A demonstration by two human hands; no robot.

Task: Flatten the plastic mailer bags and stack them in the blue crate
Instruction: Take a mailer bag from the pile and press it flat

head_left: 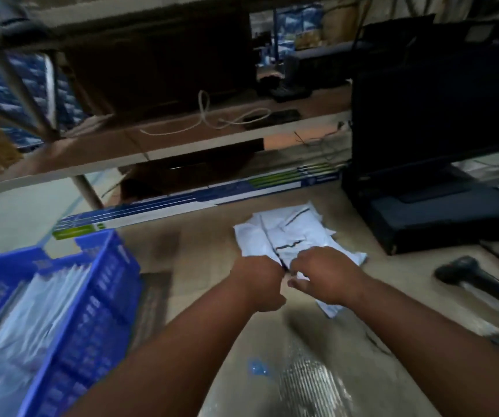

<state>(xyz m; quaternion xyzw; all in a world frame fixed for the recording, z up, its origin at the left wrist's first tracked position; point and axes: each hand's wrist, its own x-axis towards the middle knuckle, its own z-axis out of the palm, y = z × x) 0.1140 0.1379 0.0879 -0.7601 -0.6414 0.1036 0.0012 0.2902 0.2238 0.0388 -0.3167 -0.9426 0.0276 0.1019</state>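
A loose pile of white plastic mailer bags [284, 233] lies crumpled on the cardboard-covered table, just beyond both hands. My left hand [257, 281] and my right hand [323, 275] sit side by side at the pile's near edge, fingers curled onto the bags; the blur hides the exact grip. A further white bag [331, 310] pokes out beneath my right wrist. The blue crate [97, 296] stands at the lower left, with flattened mailer bags [25, 326] stacked inside it.
A black printer [440, 215] and a dark monitor [434, 94] stand at the right. A black barcode scanner [476, 281] lies near the right edge. A long blue-and-white box [200, 203] runs along the table's far side under a shelf [152, 139].
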